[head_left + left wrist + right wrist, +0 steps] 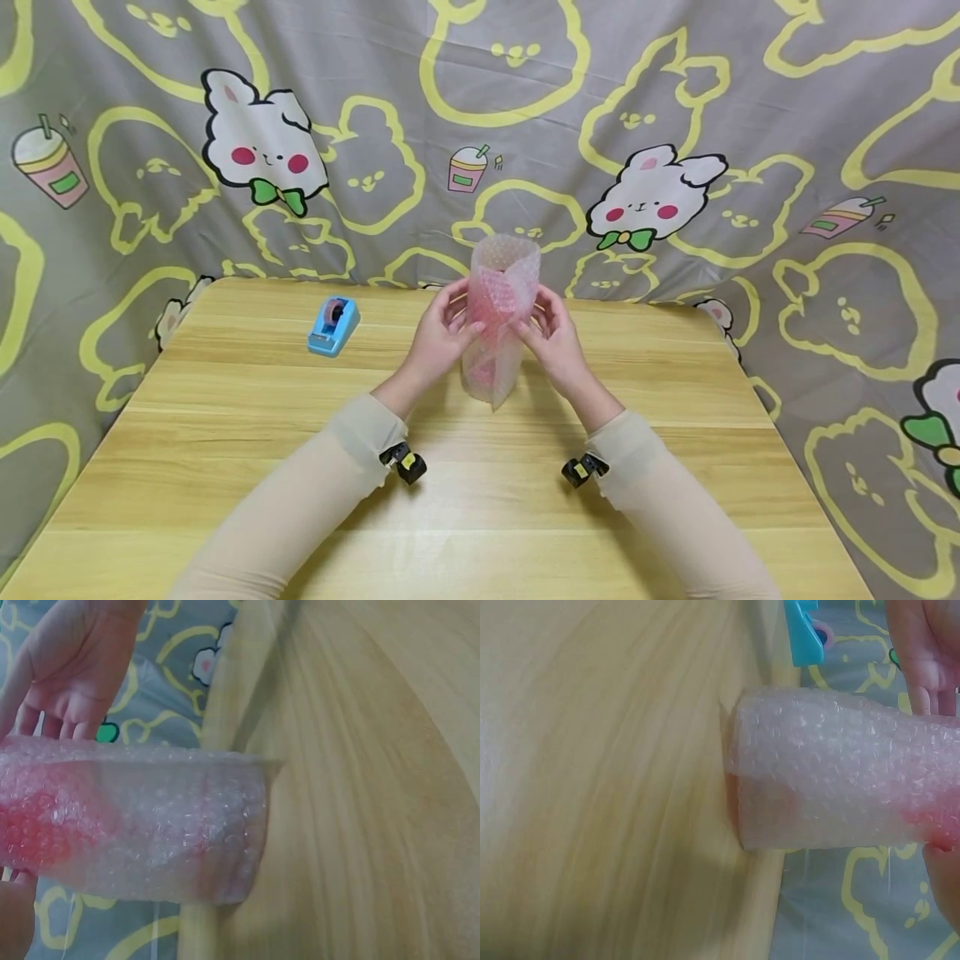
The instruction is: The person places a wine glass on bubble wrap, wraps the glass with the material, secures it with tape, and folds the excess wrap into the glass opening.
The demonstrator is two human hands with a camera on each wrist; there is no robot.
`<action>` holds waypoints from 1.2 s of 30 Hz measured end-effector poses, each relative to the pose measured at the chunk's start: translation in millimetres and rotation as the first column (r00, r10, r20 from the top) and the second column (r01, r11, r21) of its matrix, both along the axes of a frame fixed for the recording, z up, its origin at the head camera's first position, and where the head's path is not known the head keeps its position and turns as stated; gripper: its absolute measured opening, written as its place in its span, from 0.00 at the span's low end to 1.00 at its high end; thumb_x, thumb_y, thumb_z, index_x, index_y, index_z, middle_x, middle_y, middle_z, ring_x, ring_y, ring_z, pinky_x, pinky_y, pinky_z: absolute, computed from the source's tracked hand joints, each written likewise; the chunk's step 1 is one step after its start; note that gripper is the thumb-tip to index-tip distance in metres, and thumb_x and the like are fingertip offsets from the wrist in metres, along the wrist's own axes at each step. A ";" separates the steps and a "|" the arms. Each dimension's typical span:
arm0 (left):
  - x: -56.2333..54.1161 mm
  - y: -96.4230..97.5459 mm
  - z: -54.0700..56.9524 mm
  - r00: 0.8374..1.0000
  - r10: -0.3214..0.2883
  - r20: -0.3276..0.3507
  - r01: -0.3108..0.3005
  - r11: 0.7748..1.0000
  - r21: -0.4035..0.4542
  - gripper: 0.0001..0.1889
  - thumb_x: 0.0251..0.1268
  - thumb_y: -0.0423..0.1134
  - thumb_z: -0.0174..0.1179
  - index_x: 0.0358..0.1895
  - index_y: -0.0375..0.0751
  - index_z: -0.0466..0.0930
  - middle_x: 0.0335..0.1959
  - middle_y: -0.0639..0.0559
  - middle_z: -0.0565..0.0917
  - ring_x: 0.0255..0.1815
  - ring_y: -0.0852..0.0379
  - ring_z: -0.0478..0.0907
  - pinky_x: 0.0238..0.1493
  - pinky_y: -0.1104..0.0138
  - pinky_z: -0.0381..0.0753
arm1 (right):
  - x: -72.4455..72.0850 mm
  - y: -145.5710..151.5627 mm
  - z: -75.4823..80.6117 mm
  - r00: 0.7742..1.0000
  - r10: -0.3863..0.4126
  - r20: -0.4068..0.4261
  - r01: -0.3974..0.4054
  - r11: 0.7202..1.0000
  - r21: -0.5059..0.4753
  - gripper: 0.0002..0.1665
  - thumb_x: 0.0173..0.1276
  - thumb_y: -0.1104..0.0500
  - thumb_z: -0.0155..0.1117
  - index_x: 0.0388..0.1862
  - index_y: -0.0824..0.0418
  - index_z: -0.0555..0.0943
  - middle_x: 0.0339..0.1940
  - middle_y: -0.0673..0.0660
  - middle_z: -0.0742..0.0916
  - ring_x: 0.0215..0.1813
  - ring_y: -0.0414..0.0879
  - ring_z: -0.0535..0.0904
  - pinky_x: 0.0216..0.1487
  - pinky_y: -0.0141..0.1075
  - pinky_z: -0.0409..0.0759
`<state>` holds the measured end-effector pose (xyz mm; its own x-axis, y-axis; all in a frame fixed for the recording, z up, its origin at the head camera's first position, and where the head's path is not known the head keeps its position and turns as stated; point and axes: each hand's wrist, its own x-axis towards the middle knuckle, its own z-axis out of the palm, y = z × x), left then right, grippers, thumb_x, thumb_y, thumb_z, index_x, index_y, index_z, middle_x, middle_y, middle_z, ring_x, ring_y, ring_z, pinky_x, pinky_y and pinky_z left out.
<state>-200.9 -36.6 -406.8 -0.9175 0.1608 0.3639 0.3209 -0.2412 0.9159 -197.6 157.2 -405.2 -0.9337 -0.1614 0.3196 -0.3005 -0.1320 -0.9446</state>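
A sheet of clear bubble wrap (491, 358) stands upright on the table as a tube around something pink and red inside, whose kind I cannot tell. Its top flares open, and one edge of the sheet overlaps down the front to a pointed lower corner. My left hand (442, 329) grips the tube's left side, thumb in front and fingers behind. From the right, my right hand (553, 337) holds it at much the same height, its thumb near the overlapping edge. In both wrist views the tube's lower end (232, 832) meets the wood.
A blue tape dispenser (333, 327) with a roll of tape stands to the left at the back of the wooden table (300, 450). Behind the table's back edge hangs a grey curtain (540, 100) with cartoon animals. Small black cameras (408, 462) are strapped at both wrists.
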 end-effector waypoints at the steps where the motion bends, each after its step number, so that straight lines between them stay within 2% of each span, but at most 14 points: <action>1: 0.8 0.4 -0.7 1.000 0.000 -0.005 0.000 1.000 0.001 0.35 0.59 0.12 0.57 0.71 0.23 0.57 0.70 0.30 0.63 0.72 0.37 0.64 0.73 0.54 0.64 | 0.8 -0.2 -0.4 1.000 0.002 -0.002 -0.002 1.000 -0.006 0.37 0.67 0.80 0.56 0.73 0.71 0.57 0.63 0.57 0.73 0.64 0.46 0.72 0.64 0.33 0.74; 9: 7.6 5.8 -1.1 0.999 0.020 -0.049 -0.023 0.998 -0.053 0.35 0.63 0.18 0.58 0.71 0.24 0.52 0.70 0.29 0.62 0.75 0.37 0.58 0.76 0.53 0.57 | 2.9 -2.6 -5.5 1.000 -0.019 -0.010 0.018 0.998 -0.052 0.38 0.63 0.80 0.57 0.72 0.71 0.58 0.62 0.57 0.73 0.63 0.46 0.72 0.67 0.36 0.72; 17: 11.2 13.2 3.3 0.997 0.079 0.006 -0.078 0.991 -0.108 0.40 0.63 0.30 0.66 0.74 0.33 0.52 0.71 0.36 0.64 0.73 0.45 0.61 0.75 0.55 0.58 | 5.3 -5.5 -7.1 0.998 -0.055 0.004 0.055 0.996 -0.068 0.38 0.62 0.81 0.58 0.70 0.71 0.58 0.62 0.56 0.73 0.63 0.45 0.71 0.69 0.39 0.70; 20: 11.8 16.0 5.5 0.996 0.091 0.019 -0.088 0.988 -0.128 0.43 0.61 0.33 0.68 0.76 0.38 0.52 0.70 0.39 0.64 0.71 0.46 0.63 0.73 0.55 0.62 | 5.7 -6.5 -7.7 0.998 -0.060 0.000 0.060 0.996 -0.064 0.38 0.63 0.78 0.63 0.70 0.70 0.59 0.62 0.57 0.74 0.63 0.46 0.71 0.68 0.40 0.70; 23: 12.6 18.7 7.6 0.995 0.100 0.026 -0.094 0.983 -0.157 0.47 0.59 0.35 0.71 0.78 0.41 0.50 0.71 0.42 0.63 0.70 0.48 0.64 0.71 0.55 0.65 | 6.1 -7.3 -8.3 0.998 -0.065 -0.008 0.065 0.996 -0.060 0.41 0.63 0.69 0.72 0.69 0.69 0.60 0.61 0.57 0.75 0.63 0.46 0.71 0.67 0.38 0.71; 25: 13.1 20.4 8.9 0.993 0.112 0.030 -0.105 0.981 -0.165 0.49 0.58 0.36 0.72 0.78 0.42 0.49 0.72 0.42 0.63 0.70 0.49 0.64 0.71 0.55 0.66 | 6.6 -8.3 -7.9 0.998 -0.069 -0.012 0.069 0.996 -0.056 0.43 0.62 0.67 0.74 0.69 0.70 0.60 0.61 0.57 0.75 0.63 0.46 0.71 0.67 0.37 0.71; 31: 12.0 25.0 10.8 0.990 0.135 0.047 -0.130 0.986 -0.100 0.45 0.61 0.32 0.69 0.76 0.40 0.50 0.71 0.40 0.65 0.68 0.47 0.67 0.69 0.56 0.69 | 7.9 -12.3 -6.2 0.995 -0.095 -0.018 0.094 0.994 -0.048 0.38 0.61 0.80 0.63 0.68 0.72 0.60 0.60 0.57 0.75 0.61 0.45 0.72 0.66 0.36 0.73; 36: 9.3 26.6 10.8 0.988 0.141 0.069 -0.139 0.989 -0.045 0.43 0.62 0.28 0.66 0.76 0.36 0.49 0.71 0.35 0.65 0.68 0.41 0.67 0.69 0.53 0.69 | 9.3 -13.0 -4.7 0.996 -0.084 -0.031 0.082 0.996 -0.043 0.39 0.60 0.80 0.62 0.68 0.71 0.60 0.59 0.55 0.75 0.61 0.45 0.71 0.66 0.38 0.72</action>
<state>-191.7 -10.0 -395.9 -0.9553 0.0420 0.2925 0.2825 -0.1613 0.9456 -188.2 144.2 -409.8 -0.9321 -0.0697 0.3554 -0.3431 -0.1443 -0.9281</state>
